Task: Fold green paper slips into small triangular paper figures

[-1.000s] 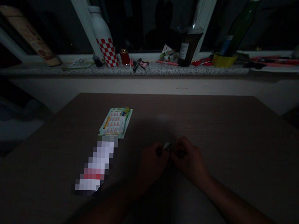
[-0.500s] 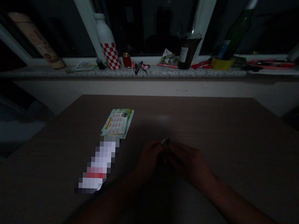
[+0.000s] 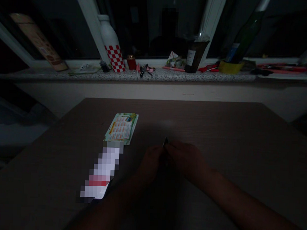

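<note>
The 2 hands meet over the table (image 3: 230, 131), a small piece (image 3: 165, 141) between them, its pale-edged tip poking up above the fingers. The left hand (image 3: 150, 160) is closed on the piece from its left side; the right hand (image 3: 188, 158) pinches it from the other, fingers bent together. Most of the piece is hidden in the grip and the dark, so its full shape cannot be told. Left of the hands lie printed cards (image 3: 120, 128) in a stack, and at their near edge a bright flat item (image 3: 103, 167), mostly pixelated, near the left forearm. Behind the table, the speckled sill (image 3: 165, 75) carries a red-checked bottle (image 3: 113, 48), a red jar (image 3: 131, 63), a dark cup (image 3: 194, 57) with a label, and a green bottle (image 3: 249, 29).
</note>
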`<action>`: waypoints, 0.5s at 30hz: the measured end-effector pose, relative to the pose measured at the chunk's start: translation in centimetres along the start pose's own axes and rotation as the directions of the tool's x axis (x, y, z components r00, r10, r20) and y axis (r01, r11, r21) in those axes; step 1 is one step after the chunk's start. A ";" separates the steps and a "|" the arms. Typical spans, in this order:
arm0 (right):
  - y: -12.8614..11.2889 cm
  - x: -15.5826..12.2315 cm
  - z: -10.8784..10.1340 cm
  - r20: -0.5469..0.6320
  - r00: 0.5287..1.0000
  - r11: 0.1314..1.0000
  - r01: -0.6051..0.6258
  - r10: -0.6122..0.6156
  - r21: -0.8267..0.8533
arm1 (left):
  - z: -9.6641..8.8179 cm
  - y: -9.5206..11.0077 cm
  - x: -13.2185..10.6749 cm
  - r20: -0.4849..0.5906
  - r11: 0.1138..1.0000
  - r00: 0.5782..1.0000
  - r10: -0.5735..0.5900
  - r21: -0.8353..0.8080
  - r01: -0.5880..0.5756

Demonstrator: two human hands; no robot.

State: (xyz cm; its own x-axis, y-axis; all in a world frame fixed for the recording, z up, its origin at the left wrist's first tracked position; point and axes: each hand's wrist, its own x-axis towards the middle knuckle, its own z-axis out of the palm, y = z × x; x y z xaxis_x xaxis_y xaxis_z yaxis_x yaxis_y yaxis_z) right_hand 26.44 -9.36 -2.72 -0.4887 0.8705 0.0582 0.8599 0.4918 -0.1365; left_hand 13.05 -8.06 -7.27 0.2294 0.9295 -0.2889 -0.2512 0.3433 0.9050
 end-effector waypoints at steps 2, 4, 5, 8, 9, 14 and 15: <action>-0.4 1.3 -0.5 0.042 0.999 1.000 0.018 -0.018 -0.014 | -0.6 0.6 0.1 0.012 1.000 1.000 -0.004 0.019 0.003; -0.6 2.6 -1.0 0.048 0.998 0.999 0.031 -0.030 -0.010 | -1.2 1.2 0.3 0.023 0.999 1.000 -0.010 0.032 0.009; -0.6 3.3 -1.1 0.054 0.998 0.999 0.041 -0.041 -0.001 | -1.5 1.6 0.3 0.017 0.999 1.000 -0.016 0.039 0.015; -0.4 5.6 -1.3 0.066 0.997 0.999 0.035 -0.035 0.009 | -2.6 2.9 0.4 -0.065 0.989 0.996 -0.061 0.130 0.069; -0.2 6.4 -1.2 0.069 0.997 1.000 0.028 -0.029 0.007 | -3.0 3.3 0.4 -0.101 0.975 0.993 -0.064 0.207 0.083; 0.6 9.5 0.3 0.095 0.995 1.000 -0.026 0.027 -0.006 | -4.8 5.4 0.2 -0.149 0.638 0.941 0.304 0.765 -0.085; 0.6 9.9 0.6 0.099 0.995 0.999 -0.032 0.033 -0.007 | -4.9 5.6 0.0 -0.089 0.502 0.938 0.334 0.860 -0.097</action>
State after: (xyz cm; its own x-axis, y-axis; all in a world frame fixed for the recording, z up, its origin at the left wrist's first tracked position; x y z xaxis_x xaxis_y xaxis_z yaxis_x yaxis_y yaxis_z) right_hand 22.08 -0.47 -2.79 -0.4722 0.8804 -0.0441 0.8763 0.4635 -0.1316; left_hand 7.07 -5.43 -3.69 0.0472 0.9989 0.0032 0.6602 -0.0336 0.7503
